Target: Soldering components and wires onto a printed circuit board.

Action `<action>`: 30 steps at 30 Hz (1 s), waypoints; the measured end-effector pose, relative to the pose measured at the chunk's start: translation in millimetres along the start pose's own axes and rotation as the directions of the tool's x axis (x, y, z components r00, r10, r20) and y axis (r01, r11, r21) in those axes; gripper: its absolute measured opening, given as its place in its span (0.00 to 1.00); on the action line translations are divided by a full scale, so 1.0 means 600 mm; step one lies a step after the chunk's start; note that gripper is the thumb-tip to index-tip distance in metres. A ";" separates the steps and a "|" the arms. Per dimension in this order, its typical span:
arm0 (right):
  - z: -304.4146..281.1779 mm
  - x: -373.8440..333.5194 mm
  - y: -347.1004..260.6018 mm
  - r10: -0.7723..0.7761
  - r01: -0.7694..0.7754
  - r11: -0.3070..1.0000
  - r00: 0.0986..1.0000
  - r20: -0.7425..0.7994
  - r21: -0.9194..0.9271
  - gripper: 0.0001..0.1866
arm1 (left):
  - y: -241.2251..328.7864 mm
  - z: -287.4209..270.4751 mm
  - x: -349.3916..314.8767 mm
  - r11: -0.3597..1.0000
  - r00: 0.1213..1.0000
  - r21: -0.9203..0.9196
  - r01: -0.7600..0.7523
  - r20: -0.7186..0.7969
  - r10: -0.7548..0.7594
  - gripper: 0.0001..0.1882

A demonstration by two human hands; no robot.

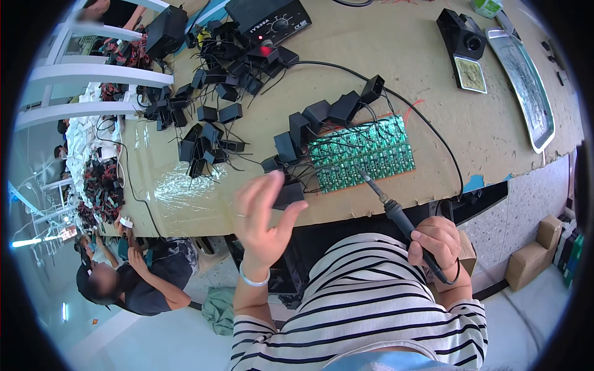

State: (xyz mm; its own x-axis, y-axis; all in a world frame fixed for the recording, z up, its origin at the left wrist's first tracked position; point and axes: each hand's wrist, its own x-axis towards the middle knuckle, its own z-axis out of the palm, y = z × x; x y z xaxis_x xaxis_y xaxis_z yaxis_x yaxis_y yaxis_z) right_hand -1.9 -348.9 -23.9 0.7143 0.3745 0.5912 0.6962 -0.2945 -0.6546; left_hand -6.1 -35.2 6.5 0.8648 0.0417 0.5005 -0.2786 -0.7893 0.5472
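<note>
My right hand (438, 241) is wrapped round the handle of a soldering iron (401, 217). The iron's tip points up and left, at the near edge of a green circuit board panel (365, 154). Black wires run over the panel to a row of small black box-shaped housings (317, 112) along its far and left sides. My left hand (263, 213) is raised at the table's front edge, fingers and thumb apart, holding nothing. Close beside it lies another black housing (289, 196), partly hidden by the fingers.
More wired black housings (201, 148) lie in heaps at left and far left. A black soldering station (269, 21) stands at the back, its cord curving round the panel. Far right are an iron stand with sponge (470, 74) and a metal tray (523, 89). Another person (148, 278) works at left.
</note>
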 end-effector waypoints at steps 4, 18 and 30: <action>-0.002 0.002 -0.007 0.001 -0.001 1.000 1.000 0.014 -0.002 0.16 | 0.003 0.021 0.026 0.961 0.967 0.160 -0.227 0.153 0.203 0.18; 0.004 -0.015 -0.004 0.029 -0.030 0.998 0.999 0.022 0.050 0.16 | 0.003 0.071 0.029 0.944 0.854 -0.064 -0.323 0.410 0.320 0.15; 0.016 -0.010 0.000 0.046 -0.049 0.995 0.998 0.033 0.091 0.11 | 0.003 0.081 0.036 0.950 0.843 -0.047 -0.309 0.448 0.296 0.12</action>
State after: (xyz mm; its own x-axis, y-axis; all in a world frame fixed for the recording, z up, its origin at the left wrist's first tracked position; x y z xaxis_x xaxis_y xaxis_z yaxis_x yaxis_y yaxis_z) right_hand -7.0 -342.6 -32.2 0.7430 0.3895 0.5442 0.6509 -0.2316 -0.7230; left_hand 32.4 -65.4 -14.5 0.8340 -0.4734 0.2833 -0.5514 -0.7338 0.3969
